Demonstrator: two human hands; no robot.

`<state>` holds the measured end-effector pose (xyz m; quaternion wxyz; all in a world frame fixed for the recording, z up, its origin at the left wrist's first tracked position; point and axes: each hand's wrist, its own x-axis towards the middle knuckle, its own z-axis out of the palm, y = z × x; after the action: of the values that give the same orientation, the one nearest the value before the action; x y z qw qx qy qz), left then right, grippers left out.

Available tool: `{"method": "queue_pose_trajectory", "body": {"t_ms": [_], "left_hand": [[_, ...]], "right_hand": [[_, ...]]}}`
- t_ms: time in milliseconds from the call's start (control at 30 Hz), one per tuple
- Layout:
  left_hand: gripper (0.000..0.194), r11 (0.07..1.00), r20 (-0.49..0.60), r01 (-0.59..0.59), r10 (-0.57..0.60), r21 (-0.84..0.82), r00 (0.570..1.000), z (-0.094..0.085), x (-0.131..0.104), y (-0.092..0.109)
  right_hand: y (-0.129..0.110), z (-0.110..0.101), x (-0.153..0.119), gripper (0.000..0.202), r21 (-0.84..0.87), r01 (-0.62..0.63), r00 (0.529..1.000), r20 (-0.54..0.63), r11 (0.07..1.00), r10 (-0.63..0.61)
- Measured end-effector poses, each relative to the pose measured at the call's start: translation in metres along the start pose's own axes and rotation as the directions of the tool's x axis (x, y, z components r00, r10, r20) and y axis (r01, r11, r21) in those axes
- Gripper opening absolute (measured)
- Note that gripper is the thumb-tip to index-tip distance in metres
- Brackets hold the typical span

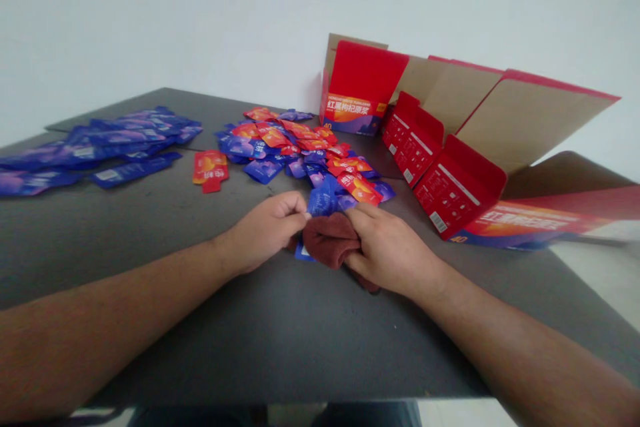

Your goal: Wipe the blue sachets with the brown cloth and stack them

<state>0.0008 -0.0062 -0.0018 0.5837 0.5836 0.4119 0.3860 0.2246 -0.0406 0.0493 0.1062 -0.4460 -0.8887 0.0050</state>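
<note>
While the right hand (393, 243) is gripping a brown cloth (329, 239) over a blue sachet (323, 199), the left hand (270, 227) is pinching the sachet's left edge | sachet is showing, partly covered, between both hands, before a red-and-blue sachet pile (273, 138) | worktop (280, 340) is carrying loose blue sachets (125, 137) at left, open red boxes (457, 183) at right

near tbl (270, 347): free lane | fwd: sachet pile (300, 143) blks | R: boxes (453, 187) blk | L: blue sachets (125, 137)
</note>
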Motion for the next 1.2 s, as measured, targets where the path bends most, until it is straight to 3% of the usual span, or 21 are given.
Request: {"method": "queue_pose_trajectory", "body": {"t_ms": [133, 333, 533, 733, 933, 1100, 1200], "left_hand": [[0.018, 0.998, -0.011, -0.038, 0.038, 0.058, 0.999, -0.0011, -0.0001, -0.0002], [0.013, 1.000, -0.017, 0.010, -0.010, 0.004, 1.000, -0.0004, 0.0003, -0.0016], [0.017, 0.998, -0.017, -0.034, 0.035, 0.059, 0.999, -0.0006, -0.0013, 0.0022], [0.013, 1.000, -0.026, -0.010, 0.010, 0.005, 1.000, -0.0004, 0.0000, -0.0011], [0.017, 0.998, -0.028, -0.033, 0.035, 0.047, 0.999, -0.0006, -0.0008, 0.0001], [0.012, 0.999, -0.024, -0.012, 0.013, 0.033, 1.000, -0.0014, -0.0002, 0.0005], [0.012, 0.998, -0.037, -0.016, 0.019, 0.059, 0.999, -0.0014, -0.0002, 0.0005]], "right_hand": [[-0.0029, -0.0001, -0.0005, 0.015, 0.031, 0.096, 0.993, 0.064, 0.995, -0.098], [0.0029, -0.0004, 0.0025, 0.017, 0.016, -0.042, 0.999, -0.020, 0.999, 0.042], [-0.0008, 0.0012, 0.0011, 0.014, 0.045, 0.088, 0.994, 0.065, 0.995, -0.091], [0.0014, -0.0014, 0.0023, 0.016, 0.005, -0.060, 0.998, -0.008, 0.998, 0.060], [-0.0006, -0.0002, 0.0009, 0.014, 0.048, 0.076, 0.995, 0.064, 0.996, -0.079], [0.0023, 0.0006, 0.0020, 0.016, 0.024, -0.031, 0.999, -0.012, 0.999, 0.031], [0.0019, 0.0010, 0.0024, 0.016, 0.040, -0.009, 1.000, -0.001, 0.999, 0.009]]}}
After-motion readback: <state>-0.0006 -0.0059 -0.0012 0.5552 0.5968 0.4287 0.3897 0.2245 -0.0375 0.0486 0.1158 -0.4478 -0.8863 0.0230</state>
